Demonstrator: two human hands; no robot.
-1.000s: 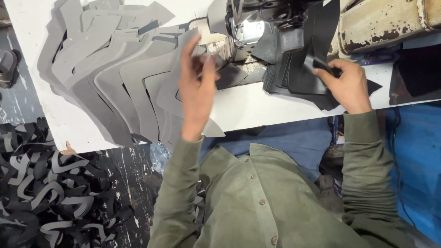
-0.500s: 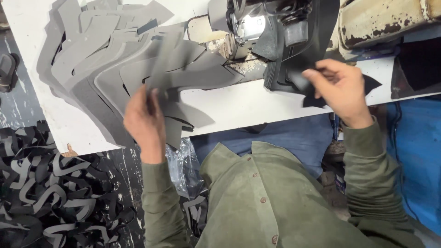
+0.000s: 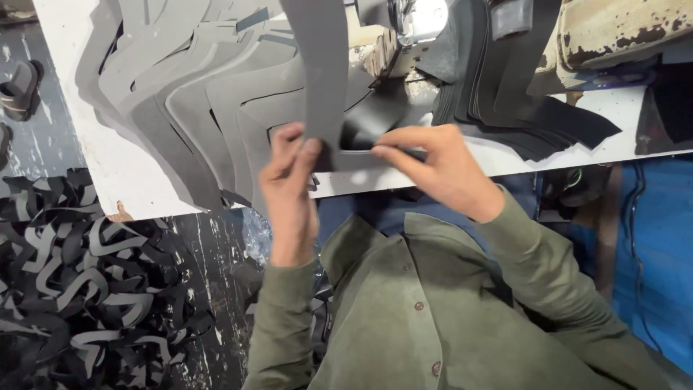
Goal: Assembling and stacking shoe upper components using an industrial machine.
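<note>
Both my hands hold pieces near the front edge of the white table (image 3: pixel 123 184). My left hand (image 3: pixel 289 180) pinches the lower end of a long grey cut piece (image 3: pixel 317 65) that stands up toward the sewing machine (image 3: pixel 422 18). My right hand (image 3: pixel 433 162) grips a black piece (image 3: pixel 372 119) against the grey one, fingertips almost touching my left thumb. A fanned stack of grey cut pieces (image 3: pixel 195 94) lies on the table to the left. A stack of black pieces (image 3: pixel 520 108) lies to the right of the machine.
A heap of black and grey offcuts (image 3: pixel 79 289) covers the floor at lower left. A worn cream machine body (image 3: pixel 621 32) sits at top right. Blue cloth (image 3: pixel 650 253) hangs at the right. My green sleeves and shirt fill the bottom.
My left hand has lifted a grey piece off the fanned stack and brought it to the middle. My right hand has come left from the black stack with a black piece to meet it.
</note>
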